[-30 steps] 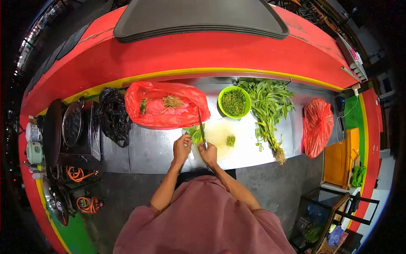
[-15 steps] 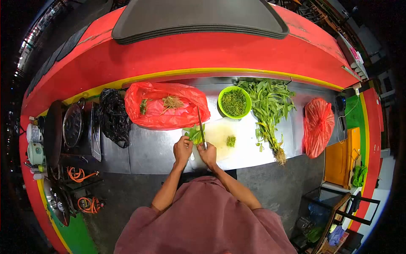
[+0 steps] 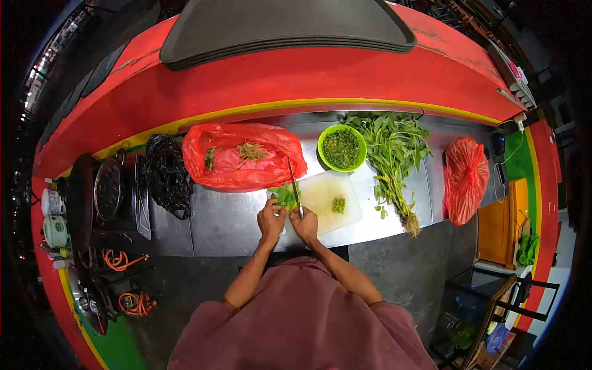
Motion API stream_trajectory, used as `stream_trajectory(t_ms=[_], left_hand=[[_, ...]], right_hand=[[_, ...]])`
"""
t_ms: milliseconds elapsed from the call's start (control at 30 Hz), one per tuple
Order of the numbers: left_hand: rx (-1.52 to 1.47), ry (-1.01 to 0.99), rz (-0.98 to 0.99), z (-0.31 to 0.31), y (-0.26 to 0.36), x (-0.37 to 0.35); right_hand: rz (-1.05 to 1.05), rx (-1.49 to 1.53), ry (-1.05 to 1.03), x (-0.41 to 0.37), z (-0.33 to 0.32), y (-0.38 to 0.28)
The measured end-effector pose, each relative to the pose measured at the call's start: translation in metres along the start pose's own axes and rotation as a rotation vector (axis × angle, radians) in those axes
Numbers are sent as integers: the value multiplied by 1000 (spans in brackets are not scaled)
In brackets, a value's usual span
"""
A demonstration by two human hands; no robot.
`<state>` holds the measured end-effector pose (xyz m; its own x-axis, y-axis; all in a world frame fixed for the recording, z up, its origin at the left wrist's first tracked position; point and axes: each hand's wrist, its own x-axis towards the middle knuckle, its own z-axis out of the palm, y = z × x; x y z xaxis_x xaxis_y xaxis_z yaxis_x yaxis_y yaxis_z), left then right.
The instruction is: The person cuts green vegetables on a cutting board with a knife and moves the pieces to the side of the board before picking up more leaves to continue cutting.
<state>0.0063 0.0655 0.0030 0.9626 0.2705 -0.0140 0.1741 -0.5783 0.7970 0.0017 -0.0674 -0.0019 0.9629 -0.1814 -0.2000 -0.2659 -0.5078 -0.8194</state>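
Note:
My right hand [image 3: 304,224] is closed around the handle of a knife [image 3: 293,181], its blade pointing away from me. Beside it, my left hand [image 3: 271,219] pinches a small bunch of green leaves [image 3: 284,197] against the left side of the blade. Both hands are over the left part of a white cutting board [image 3: 314,192]. A small heap of chopped greens [image 3: 338,205] lies on the board to the right. Behind the board stands a lime-green bowl [image 3: 363,152] holding more chopped greens.
An open red plastic bag [image 3: 206,176] with roots and stems inside lies behind my left hand. Leafy stems with roots [image 3: 394,160] lie right of the bowl. Farther right is a tied red bag [image 3: 465,182]; a black bag [image 3: 168,176] lies left. Dark trays [image 3: 287,28] rest on the red ledge.
The view has shifted slightly. Both hands stay close together, still gripping the knife and the leaves; the chopped heap looks much the same.

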Motion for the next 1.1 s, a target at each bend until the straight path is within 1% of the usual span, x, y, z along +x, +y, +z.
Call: stream_trajectory(t_ms=[67, 233, 300, 367, 400, 433, 467, 500, 533, 600, 633, 700, 733, 767, 867, 967, 1033, 1100], left_hand=[[-47, -4, 2, 3, -5, 1], [-35, 2, 7, 2, -6, 1], [-37, 10, 16, 3, -7, 1], [-73, -6, -17, 3, -9, 2], [-91, -13, -22, 5, -13, 3], [-108, -20, -27, 7, -17, 3], [-153, -47, -71, 9, -21, 4], [-154, -49, -68, 10, -24, 4], [-229, -66, -105, 12, -26, 4], [-341, -110, -162, 12, -31, 2], [-341, -111, -161, 13, -32, 2], [-413, -136, -282, 14, -33, 0], [-494, -152, -293, 13, -33, -2], [-494, -153, -292, 12, -33, -3], [-609, -186, -352, 12, -36, -5], [-599, -195, -388, 8, -31, -8], [-620, -201, -367, 6, -28, -9], [-633, -229, -412, 5, -27, -11]], right_hand=[[11, 12, -4, 0, 0, 0], [70, 18, -59, -2, -6, -6], [56, 25, -47, -2, -7, -7], [57, 12, -53, -2, -8, -9], [-10, -14, -26, -2, -7, -8], [-10, -13, -24, -3, -7, -7], [8, 11, -34, -3, -6, -6], [26, 35, -43, -3, -6, -8], [56, -1, -47, -3, -8, -9], [51, -11, -39, -3, -8, -9], [47, -21, -35, -3, -6, -7], [31, -39, 6, -2, -6, -10], [62, -74, -29, -2, -10, -13], [93, -109, -63, -2, -14, -16], [41, -109, -28, -3, -16, -10], [13, -196, 4, 0, -19, -4], [-12, -274, 1, 0, -25, -2], [-12, -261, -17, 0, -31, 3]])
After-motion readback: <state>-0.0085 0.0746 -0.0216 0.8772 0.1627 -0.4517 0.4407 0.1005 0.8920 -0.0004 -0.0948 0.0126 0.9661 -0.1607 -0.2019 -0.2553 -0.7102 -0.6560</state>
